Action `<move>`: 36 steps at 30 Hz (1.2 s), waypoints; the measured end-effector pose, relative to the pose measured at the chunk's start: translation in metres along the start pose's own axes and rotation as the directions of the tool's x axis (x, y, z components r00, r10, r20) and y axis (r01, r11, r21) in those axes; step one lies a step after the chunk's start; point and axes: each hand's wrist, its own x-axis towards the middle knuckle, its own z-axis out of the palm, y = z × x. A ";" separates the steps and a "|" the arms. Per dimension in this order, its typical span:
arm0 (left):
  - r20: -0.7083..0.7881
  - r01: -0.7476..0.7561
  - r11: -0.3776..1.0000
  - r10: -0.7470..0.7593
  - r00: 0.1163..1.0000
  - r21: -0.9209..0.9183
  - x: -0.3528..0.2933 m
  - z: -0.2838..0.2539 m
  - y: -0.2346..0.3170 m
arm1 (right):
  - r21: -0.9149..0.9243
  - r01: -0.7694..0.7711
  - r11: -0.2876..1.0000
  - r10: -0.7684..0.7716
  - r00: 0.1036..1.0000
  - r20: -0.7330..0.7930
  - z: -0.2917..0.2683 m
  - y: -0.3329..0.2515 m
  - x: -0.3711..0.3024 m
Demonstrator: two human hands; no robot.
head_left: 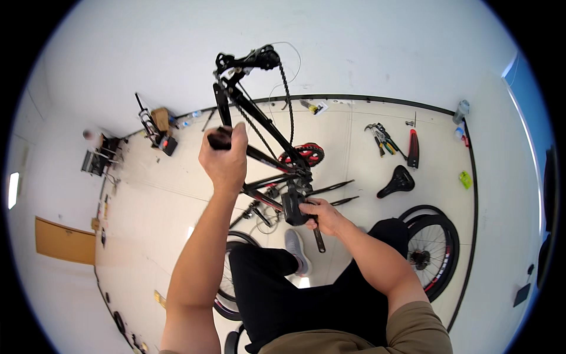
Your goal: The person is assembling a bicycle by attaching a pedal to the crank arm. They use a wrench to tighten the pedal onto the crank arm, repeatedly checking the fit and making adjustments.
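Observation:
In front of me a black bicycle frame (262, 154) stands tilted, its rear end raised. My left hand (227, 158) is closed round the frame near a tube end, where a black part (219, 138) shows blurred. A blocky black pedal (292, 206) is in the grip of my right hand (323, 216), below the bottom bracket. Past its fingers sticks a flat black bar (319, 239) with a hole at its tip, like a crank arm; its upper part is hidden. The red and black chainring (306, 154) carries the chain (289, 100), which runs up to the derailleur (265, 57).
Fork legs (342, 187) reach out behind the pedal. On the floor to the right lie a saddle (396, 182), a red and black mudguard-like piece (413, 148), hand tools (383, 140) and wheels (433, 253). Another wheel (227, 277) lies by my left leg. Boxes and equipment (159, 127) line the far left wall.

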 end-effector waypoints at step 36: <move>0.006 0.061 0.997 -0.061 0.998 -0.048 0.001 -0.001 -0.007 | -0.285 -0.089 0.954 0.093 0.996 -0.001 0.023 0.009 0.035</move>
